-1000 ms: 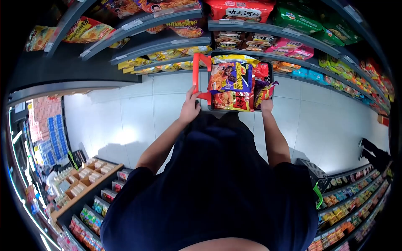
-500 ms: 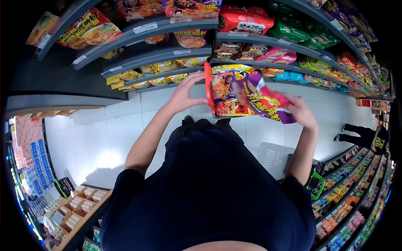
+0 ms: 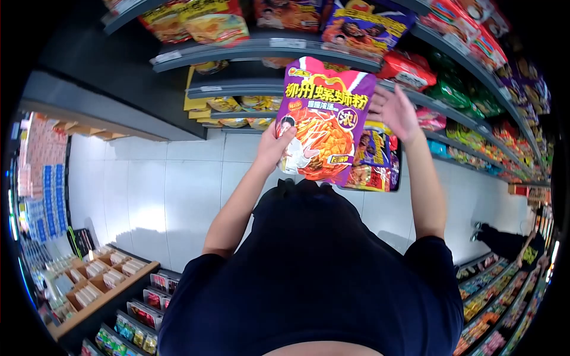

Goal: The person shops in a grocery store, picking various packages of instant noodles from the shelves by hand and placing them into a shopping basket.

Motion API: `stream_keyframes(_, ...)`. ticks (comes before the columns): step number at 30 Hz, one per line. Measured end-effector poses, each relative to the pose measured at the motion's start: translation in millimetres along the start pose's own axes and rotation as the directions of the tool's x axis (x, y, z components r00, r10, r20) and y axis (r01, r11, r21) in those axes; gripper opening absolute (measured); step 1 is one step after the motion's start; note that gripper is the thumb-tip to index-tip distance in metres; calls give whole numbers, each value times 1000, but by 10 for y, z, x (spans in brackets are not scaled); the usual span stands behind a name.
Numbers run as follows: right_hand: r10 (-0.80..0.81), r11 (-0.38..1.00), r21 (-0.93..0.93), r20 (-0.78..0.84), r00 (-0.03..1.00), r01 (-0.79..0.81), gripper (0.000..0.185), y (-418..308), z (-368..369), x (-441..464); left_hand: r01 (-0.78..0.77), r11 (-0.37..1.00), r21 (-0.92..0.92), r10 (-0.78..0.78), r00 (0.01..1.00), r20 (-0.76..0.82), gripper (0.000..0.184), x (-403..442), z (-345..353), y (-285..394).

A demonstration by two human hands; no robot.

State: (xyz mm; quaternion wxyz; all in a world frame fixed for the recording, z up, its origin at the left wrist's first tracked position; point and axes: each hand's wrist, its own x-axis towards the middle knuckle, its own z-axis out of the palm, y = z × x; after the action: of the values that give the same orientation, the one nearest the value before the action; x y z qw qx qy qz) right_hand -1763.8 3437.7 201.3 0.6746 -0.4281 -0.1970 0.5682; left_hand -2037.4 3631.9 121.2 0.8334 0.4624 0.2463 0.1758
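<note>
A purple bag of noodles (image 3: 325, 133) with yellow lettering and a picture of a noodle bowl faces me. My left hand (image 3: 273, 145) grips its left edge, thumb on the front and the other fingers hidden behind. Beside the bag's upper right edge, my right hand (image 3: 399, 114) is open with fingers spread; whether a fingertip touches the bag, I cannot tell. Behind and below the bag, a dark-rimmed basket (image 3: 369, 190) holds several noodle packs (image 3: 375, 148), partly covered by the bag.
Curved grey shelves (image 3: 255, 53) filled with bagged food run across the front and right. Pale floor tiles (image 3: 193, 178) lie around my feet. A wooden display box (image 3: 98, 279) stands at lower left. Another person (image 3: 510, 244) is at the far right.
The purple bag has passed from my right hand to my left and moved left, its front now facing me. My right hand has let go. The view has shifted, with the basket appearing farther right.
</note>
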Motion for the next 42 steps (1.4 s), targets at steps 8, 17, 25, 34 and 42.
stream_keyframes(8, 61, 938, -316, -250, 966, -141, 47, 999, 764, 372, -61, 996, 60, 68, 990, -123, 34, -20, -482, -90)
stream_keyframes(17, 111, 900, -326, -469, 876, -289, 47, 1545, 418, 765, 420, 904, 79, -398, 895, -202, 49, 308, -817, -252)
stream_keyframes(25, 77, 841, -501, -263, 962, -204, 40, 1359, -153, 1791, -4, 883, 468, -37, 996, 79, 28, 1423, -1519, -379)
stream_keyframes(34, -382, 852, -468, -255, 888, 232, 39, 1199, -243, 2517, -303, 565, 767, 216, 952, 217, 31, 2673, -1505, 285)
stream_keyframes(42, -522, 691, -719, -566, 638, -73, 34, 1803, -693, 2841, 37, 181, 983, -146, 989, -11, 38, 3610, -2027, -293)
